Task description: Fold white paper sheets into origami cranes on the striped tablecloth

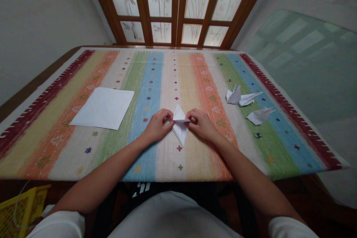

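A white sheet of paper, folded into a diamond shape (pixel 181 131), lies on the striped tablecloth in front of me, one point toward me and one away. Across its middle a folded edge stands up. My left hand (pixel 159 124) pinches the left corner between thumb and fingers. On the opposite corner, my right hand (pixel 203 123) has the same kind of pinch. Over to the right sit several folded white paper cranes, among them an upright one (pixel 233 95) and a nearer one (pixel 260 115). A stack of flat white paper (pixel 104 108) rests to the left.
The tablecloth (pixel 150 148) with coloured stripes covers the table. Wooden doors with frosted panes (pixel 161 0) stand beyond its far edge. A glass panel (pixel 301 55) leans at the right wall. Below the table at left is a yellow plastic basket (pixel 25 208).
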Action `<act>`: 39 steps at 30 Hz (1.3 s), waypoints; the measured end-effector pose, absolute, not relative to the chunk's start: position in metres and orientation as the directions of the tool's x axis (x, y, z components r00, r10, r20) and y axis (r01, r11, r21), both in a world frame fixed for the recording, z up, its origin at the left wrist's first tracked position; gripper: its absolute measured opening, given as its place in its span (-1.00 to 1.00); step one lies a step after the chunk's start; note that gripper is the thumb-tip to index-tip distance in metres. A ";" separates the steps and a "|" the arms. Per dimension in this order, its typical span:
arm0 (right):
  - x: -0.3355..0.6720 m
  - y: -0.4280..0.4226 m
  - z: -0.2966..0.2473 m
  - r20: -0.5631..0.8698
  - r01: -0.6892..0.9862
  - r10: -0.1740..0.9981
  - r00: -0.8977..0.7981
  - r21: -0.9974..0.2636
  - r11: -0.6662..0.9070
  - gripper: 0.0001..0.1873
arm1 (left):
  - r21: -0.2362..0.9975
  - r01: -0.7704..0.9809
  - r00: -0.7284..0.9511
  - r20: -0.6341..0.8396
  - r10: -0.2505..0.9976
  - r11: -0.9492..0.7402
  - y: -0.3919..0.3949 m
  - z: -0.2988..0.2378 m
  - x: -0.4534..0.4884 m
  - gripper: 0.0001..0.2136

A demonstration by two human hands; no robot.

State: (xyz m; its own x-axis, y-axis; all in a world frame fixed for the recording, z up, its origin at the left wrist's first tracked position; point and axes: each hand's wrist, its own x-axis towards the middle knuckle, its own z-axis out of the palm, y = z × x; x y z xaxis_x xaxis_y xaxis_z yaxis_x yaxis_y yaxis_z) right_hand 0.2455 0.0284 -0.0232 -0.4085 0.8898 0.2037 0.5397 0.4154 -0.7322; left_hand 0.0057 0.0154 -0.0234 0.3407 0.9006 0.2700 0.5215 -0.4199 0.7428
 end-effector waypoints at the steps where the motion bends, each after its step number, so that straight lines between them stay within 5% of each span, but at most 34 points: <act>1: 0.246 0.029 -0.022 0.212 0.522 0.892 -0.399 -0.747 0.411 -0.91 | 0.774 0.486 0.327 0.269 0.906 -0.405 0.015 -0.023 0.005 -0.93; 9: 0.247 0.031 -0.023 0.230 0.239 0.934 -0.272 -0.924 0.297 -0.96 | 0.938 0.214 0.211 0.227 0.951 -0.272 0.016 -0.024 0.003 -0.81; 13: 0.246 0.031 -0.024 0.202 0.144 0.961 -0.188 -0.963 0.230 -0.91 | 0.991 0.058 0.297 0.098 0.950 -0.120 0.017 -0.027 0.005 -0.76; 18: 0.245 0.030 -0.024 0.186 0.138 0.960 -0.209 -0.966 0.217 -0.94 | 0.995 -0.024 0.303 0.101 0.947 -0.099 0.013 -0.025 0.008 -0.70; 32: 0.245 0.025 -0.016 0.207 0.207 0.950 -0.234 -0.944 0.256 -0.82 | 0.982 0.113 0.258 0.116 0.959 -0.149 0.012 -0.021 0.005 -0.84; 39: 0.243 0.027 -0.020 0.138 0.124 0.970 -0.199 -0.979 0.164 -0.77 | 0.986 -0.130 0.277 0.139 0.951 -0.106 0.011 -0.017 0.008 -0.64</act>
State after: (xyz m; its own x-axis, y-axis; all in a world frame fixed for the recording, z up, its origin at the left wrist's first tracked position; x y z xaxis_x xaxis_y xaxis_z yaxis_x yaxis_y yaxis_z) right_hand 0.2430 0.0272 -0.0198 -0.1988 0.9703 0.1378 0.1242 0.1645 -0.9785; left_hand 0.0082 0.0109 -0.0172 0.2772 0.9507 0.1393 -0.1300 -0.1065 0.9858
